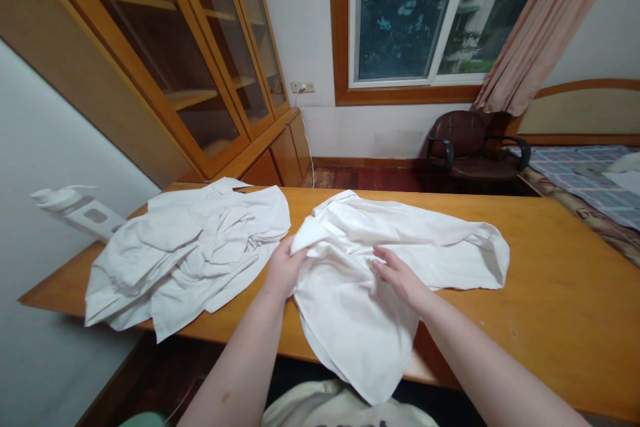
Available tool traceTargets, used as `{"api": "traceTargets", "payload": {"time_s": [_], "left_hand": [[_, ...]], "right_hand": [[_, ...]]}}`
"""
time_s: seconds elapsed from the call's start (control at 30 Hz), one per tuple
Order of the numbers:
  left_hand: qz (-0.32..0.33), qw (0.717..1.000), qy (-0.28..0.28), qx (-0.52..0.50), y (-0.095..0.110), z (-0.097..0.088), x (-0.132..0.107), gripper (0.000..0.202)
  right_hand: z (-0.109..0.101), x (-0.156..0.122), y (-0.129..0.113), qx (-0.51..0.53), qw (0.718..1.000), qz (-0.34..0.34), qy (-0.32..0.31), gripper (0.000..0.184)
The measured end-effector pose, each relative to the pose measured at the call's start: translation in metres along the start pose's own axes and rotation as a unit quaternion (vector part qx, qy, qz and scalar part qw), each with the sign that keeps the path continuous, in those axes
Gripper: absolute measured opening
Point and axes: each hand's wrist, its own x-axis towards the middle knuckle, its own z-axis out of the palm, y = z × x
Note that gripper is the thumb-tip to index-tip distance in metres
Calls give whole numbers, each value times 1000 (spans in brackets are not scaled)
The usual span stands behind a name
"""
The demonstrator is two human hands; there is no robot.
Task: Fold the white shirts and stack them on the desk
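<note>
The left hand [285, 268] pinches a white garment [357, 327]; the half-open right hand [399, 275] is over it; crumpled clothes [185, 250] lie left.

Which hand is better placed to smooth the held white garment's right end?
Probably the right hand: it's nearer that end and looks open, while the left hand pinches the white garment at its left edge.

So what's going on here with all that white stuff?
A person's left hand grips the left side of a white garment on a wooden table, while their right hand, fingers extended, is at its middle. Part of the garment hangs past the table's near edge. Over on the left lies a crumpled heap of white clothing, which neither hand is holding.
</note>
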Motion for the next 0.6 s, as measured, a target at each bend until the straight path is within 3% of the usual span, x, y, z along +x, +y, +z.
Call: {"api": "traceTargets", "payload": {"time_s": [0.07, 0.13, 0.23, 0.33, 0.4, 0.43, 0.5, 0.57, 0.6], "left_hand": [[131, 980, -136, 60, 18, 28, -17, 31], [213, 933, -250, 144, 29, 58, -36, 31], [276, 866, -317, 272, 34, 94, -60, 40], [318, 815, -389, 288, 31, 103, -67, 52], [326, 811, -421, 240, 26, 93, -62, 45], [320, 823, -415, 218, 23, 85, -57, 37], [288, 871, -336, 212, 12, 67, -46, 30], [227, 914, -189, 276, -2, 50, -33, 35], [188, 919, -125, 322, -10, 44, -27, 48]], "right_hand": [[-4, 9, -12, 3, 998, -34, 49, 61], [-7, 16, -22, -32, 996, -64, 61, 63], [-3, 25, -26, -191, 979, -51, 45, 71], [0, 33, -21, -363, 930, -18, 50, 50], [-6, 39, -17, -400, 915, -25, 54, 26], [-12, 41, -16, -393, 917, -31, 58, 23], [-28, 45, -14, -365, 927, -39, 77, 28], [-45, 47, -12, -347, 931, -35, 107, 34], [-51, 48, -11, -345, 930, -28, 120, 36]]}}
